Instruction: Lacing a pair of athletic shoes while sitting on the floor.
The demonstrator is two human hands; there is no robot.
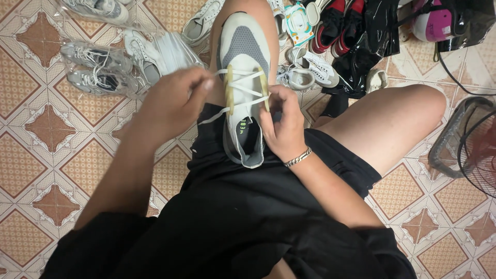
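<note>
In the head view, a white and grey knit sneaker (243, 77) lies on the person's left thigh, toe pointing away from the body, with its open collar toward the lap. The left hand (173, 103) is closed into a pinch on one end of the white flat shoelace (243, 89), which runs tight from the fingers across to the yellowish eyelet strips (229, 89) on the upper. The right hand (284, 124) is curled against the right side of the sneaker near the collar; its thumb and fingers press together close to the eyelet strip on that side, and I cannot tell for certain if they pinch the lace or only the edge of the upper. A silver bracelet (298, 157) sits on that wrist.

The sneaker looks light, with a soft knit upper that would fold under pressure, while the sole is probably stiffer; the heel and the sole edge seem the firm places to grip. The lace is thin, limp and smooth, so it likely needs a fingertip pinch near its end.

On the patterned tile floor (41, 129), more sneakers in clear plastic bags (101, 67) lie to the left, red and black shoes (338, 26) lie ahead, and a fan's wire grille (475, 144) stands at the right.
</note>
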